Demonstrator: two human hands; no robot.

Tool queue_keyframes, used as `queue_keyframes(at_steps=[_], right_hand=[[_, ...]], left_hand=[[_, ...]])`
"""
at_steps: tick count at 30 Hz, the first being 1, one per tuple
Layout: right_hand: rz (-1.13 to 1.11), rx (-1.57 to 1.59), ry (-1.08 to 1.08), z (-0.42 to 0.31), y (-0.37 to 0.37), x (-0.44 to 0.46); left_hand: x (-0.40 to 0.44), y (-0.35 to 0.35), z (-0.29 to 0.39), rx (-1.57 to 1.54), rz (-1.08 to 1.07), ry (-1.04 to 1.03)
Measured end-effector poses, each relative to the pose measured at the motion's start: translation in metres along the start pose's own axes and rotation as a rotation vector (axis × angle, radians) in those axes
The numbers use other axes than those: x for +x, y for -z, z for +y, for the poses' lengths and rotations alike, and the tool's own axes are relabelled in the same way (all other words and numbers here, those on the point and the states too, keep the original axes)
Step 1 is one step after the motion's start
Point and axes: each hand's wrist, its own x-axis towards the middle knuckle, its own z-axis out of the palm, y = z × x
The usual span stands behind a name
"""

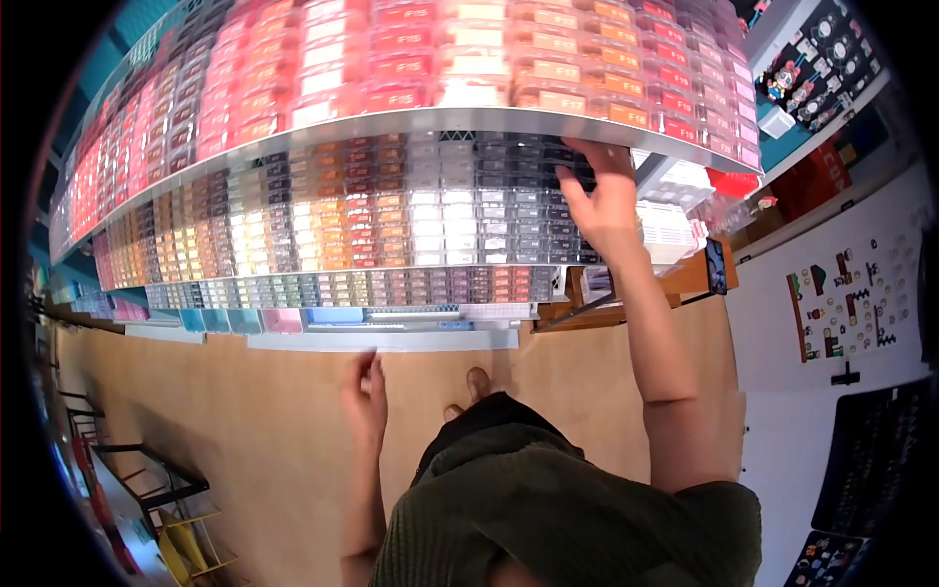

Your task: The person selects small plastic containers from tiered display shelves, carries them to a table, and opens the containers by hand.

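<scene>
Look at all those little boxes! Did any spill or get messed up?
No, nothing looks spilled or broken. The little boxes sit in neat rows. The top shelf's front edge looks bent, but that's probably just the camera's wide view curving everything.

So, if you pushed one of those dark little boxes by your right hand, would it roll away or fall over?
The dark little boxes look flat-sided, so one would probably slide, not roll. Their shiny, clear fronts look like hard plastic, so they're likely stiff and a bit slippery. They seem piled in tall columns, so a hard push might tip several.
</scene>
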Motion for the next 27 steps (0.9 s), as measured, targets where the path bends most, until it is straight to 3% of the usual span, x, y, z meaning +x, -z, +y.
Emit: queue_keyframes(at_steps=[4, 6, 10, 11, 13, 14, 17, 19, 20, 23, 27], right_hand=[[-0.122, -0.161, 0.071, 0.009, -0.020, 0.022], [-0.228, -0.188, 0.018, 0.007, -0.023, 0.029], [-0.257, -0.174, 0.003, 0.015, -0.029, 0.027], [-0.282, -0.165, -0.015, 0.017, -0.028, 0.028], [-0.128, -0.203, 0.054, 0.022, -0.034, 0.024], [-0.049, -0.220, 0.086, 0.020, -0.035, 0.024], [-0.261, -0.183, -0.148, 0.013, -0.024, 0.026], [-0.140, -0.311, -0.037, 0.011, -0.028, 0.016], [-0.082, -0.376, 0.021, 0.012, -0.029, 0.013], [0.096, -0.194, 0.146, 0.015, -0.031, 0.006], [0.110, -0.213, 0.154, 0.018, -0.038, -0.008]], left_hand=[[0.100, -0.032, 0.137, 0.033, 0.043, -0.704], [0.143, -0.054, 0.179, 0.163, 0.052, -0.837], [0.208, -0.106, 0.226, 0.457, 0.028, -0.940], [0.217, -0.117, 0.231, 0.368, -0.016, -0.993], [0.227, -0.136, 0.236, 0.188, -0.103, -1.092], [0.227, -0.141, 0.234, 0.239, -0.077, -1.106], [0.227, -0.152, 0.227, 0.334, -0.055, -1.091], [0.228, -0.157, 0.221, 0.346, -0.155, -0.993], [0.228, -0.155, 0.220, 0.345, -0.089, -1.079], [0.222, -0.158, 0.216, 0.325, -0.011, -1.105], [0.217, -0.163, 0.209, 0.197, 0.031, -1.124]])
